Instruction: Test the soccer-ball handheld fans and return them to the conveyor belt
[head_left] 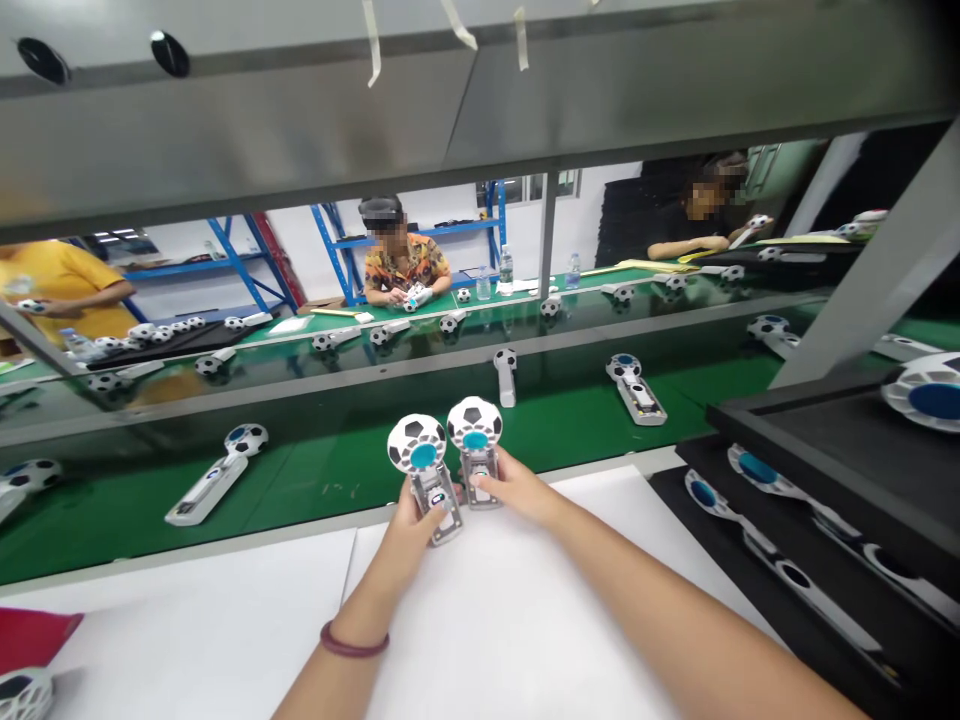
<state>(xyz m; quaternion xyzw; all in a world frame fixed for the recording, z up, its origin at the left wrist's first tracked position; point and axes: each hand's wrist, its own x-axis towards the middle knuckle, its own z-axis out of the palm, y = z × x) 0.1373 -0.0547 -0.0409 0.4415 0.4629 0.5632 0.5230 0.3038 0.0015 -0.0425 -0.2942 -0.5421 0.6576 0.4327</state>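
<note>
Left hand (414, 518) grips one black-and-white football-headed plastic device (417, 440) by its grey handle (448, 527), right hand (519, 486) its twin (475, 420), both beside the flat green belt (322, 475); likely light, stiff, slick-headed, best held there

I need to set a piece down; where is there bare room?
The white surface is bare between the red item and the left forearm, and between both forearms. The green strip has a gap between the left hand and the ball-headed device lying left of it. Crowded: the right, where black trays hold devices.
</note>
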